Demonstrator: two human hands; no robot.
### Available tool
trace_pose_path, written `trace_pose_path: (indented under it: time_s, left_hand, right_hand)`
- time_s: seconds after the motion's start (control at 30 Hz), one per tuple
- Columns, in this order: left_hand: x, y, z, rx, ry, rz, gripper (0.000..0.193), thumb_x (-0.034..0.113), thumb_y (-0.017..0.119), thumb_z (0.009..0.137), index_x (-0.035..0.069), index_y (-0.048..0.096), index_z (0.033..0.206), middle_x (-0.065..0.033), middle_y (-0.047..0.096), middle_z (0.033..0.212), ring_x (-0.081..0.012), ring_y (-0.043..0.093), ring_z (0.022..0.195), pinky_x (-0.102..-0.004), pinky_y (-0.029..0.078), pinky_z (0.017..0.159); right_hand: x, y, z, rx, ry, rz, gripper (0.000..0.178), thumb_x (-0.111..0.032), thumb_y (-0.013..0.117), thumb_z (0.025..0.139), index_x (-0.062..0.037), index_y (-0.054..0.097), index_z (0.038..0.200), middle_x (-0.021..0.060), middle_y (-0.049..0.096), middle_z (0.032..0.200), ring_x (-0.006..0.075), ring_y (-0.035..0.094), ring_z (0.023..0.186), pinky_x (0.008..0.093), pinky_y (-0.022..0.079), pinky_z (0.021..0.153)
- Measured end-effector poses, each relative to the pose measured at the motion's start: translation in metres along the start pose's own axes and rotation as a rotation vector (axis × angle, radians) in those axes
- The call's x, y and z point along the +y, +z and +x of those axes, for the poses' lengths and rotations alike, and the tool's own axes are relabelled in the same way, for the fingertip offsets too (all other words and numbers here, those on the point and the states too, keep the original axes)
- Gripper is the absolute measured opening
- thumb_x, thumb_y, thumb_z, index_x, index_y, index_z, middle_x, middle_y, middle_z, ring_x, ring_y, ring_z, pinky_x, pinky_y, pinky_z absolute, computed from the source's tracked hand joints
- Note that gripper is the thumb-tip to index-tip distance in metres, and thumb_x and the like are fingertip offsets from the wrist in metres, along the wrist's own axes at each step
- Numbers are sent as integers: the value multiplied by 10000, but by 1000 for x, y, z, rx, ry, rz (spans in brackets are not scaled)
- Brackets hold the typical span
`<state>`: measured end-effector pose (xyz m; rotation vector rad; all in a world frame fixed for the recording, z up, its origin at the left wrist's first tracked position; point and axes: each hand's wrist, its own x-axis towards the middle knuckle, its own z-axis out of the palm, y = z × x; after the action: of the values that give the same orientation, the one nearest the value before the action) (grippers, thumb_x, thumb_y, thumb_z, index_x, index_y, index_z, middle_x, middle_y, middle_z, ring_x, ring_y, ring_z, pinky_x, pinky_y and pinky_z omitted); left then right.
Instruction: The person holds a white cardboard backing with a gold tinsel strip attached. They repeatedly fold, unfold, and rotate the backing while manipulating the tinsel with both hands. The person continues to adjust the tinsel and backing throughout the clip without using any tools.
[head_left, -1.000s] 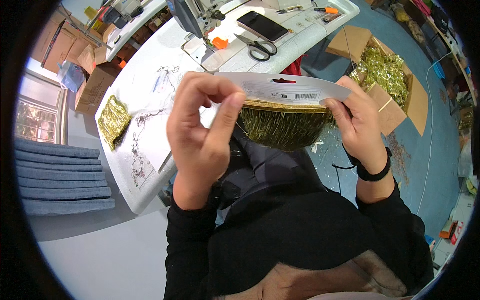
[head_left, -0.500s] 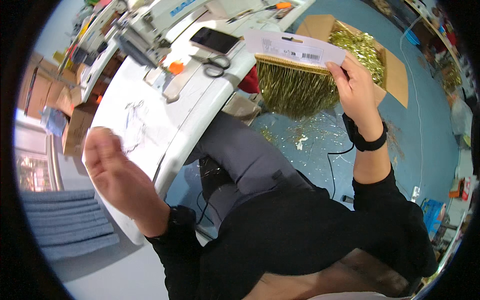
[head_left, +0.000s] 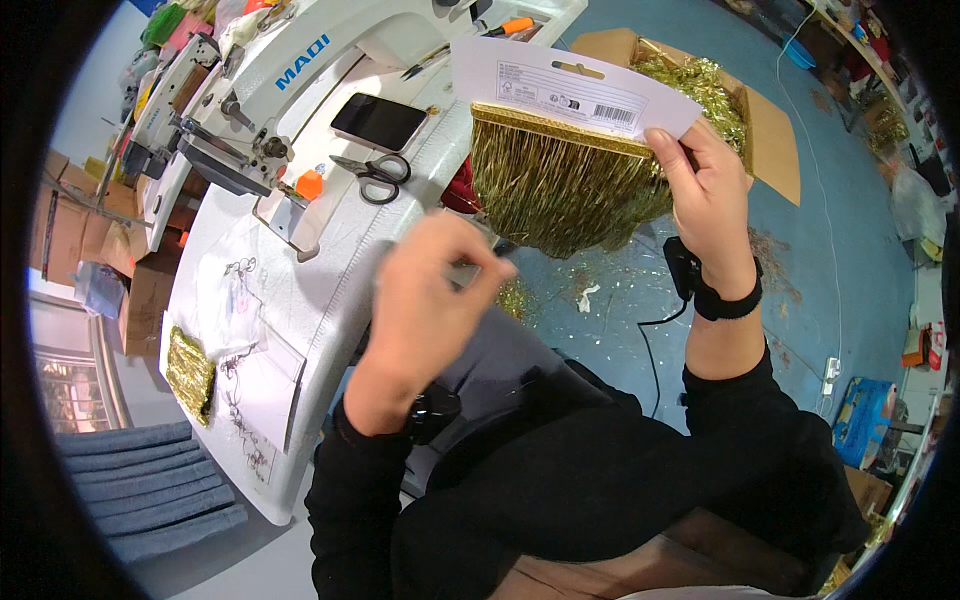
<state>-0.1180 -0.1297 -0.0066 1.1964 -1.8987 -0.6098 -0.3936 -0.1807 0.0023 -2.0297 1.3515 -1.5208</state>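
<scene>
My right hand (head_left: 705, 190) pinches the right end of a white header card (head_left: 545, 82) between thumb and fingers. From the card's gold braid edge hangs a gold tinsel fringe curtain (head_left: 560, 185), its strands spread downward. Below and to the left of the fringe, my left hand (head_left: 430, 310) is over my lap beside the table edge, slightly blurred. Its thumb and index finger are brought together in a ring; anything between the tips is too small or hidden to make out.
A white sewing machine (head_left: 330, 45) stands on the white table (head_left: 345, 265). Near it lie a phone (head_left: 380, 122), black scissors (head_left: 378, 178) and an orange-handled tool (head_left: 512, 27). A folded gold piece (head_left: 190, 373) and papers sit at the near left. Beyond the fringe is a cardboard box (head_left: 775, 150) of gold tinsel.
My left hand has swung right, from above the table toward the fringe, and its fingers have curled in. The card and fringe have shifted slightly left, still in my right hand.
</scene>
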Motion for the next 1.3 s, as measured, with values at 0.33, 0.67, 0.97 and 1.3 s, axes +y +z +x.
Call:
trace_pose_path:
  time_s: [0.33,0.67,0.97,1.3]
  left_hand:
    - [6,-28,16,417,324,304,475,68,876,794,-8,642,1201,-83,657,1102,-215,590,1063,-344,456,946]
    - [13,-58,-7,55,-342,-633,372,77,849,856,-45,711,1178,-113,757,1114,-162,692,1012,-302,533,948]
    - [30,-56,-43,200,-221,-396,338,94,852,856,-48,742,1143,-126,787,1062,-172,739,953,-309,588,860]
    - [27,-64,-62,280,-272,-533,360,13,822,851,-73,697,1178,-139,762,1087,-193,711,988,-300,550,924]
  right_hand:
    - [-27,23,-2,-159,-130,84,160,-56,617,994,50,676,1098,95,555,845,195,506,736,294,418,664]
    - [-42,41,-16,-273,18,311,184,-77,616,994,51,684,1107,135,677,985,241,632,879,319,483,796]
    - [-65,58,-28,-320,-158,241,191,-72,616,994,59,680,1117,141,682,1004,240,642,882,316,488,807]
    - [-86,67,-35,-344,-115,240,177,-75,646,988,43,701,1108,140,693,1033,239,658,889,320,507,791]
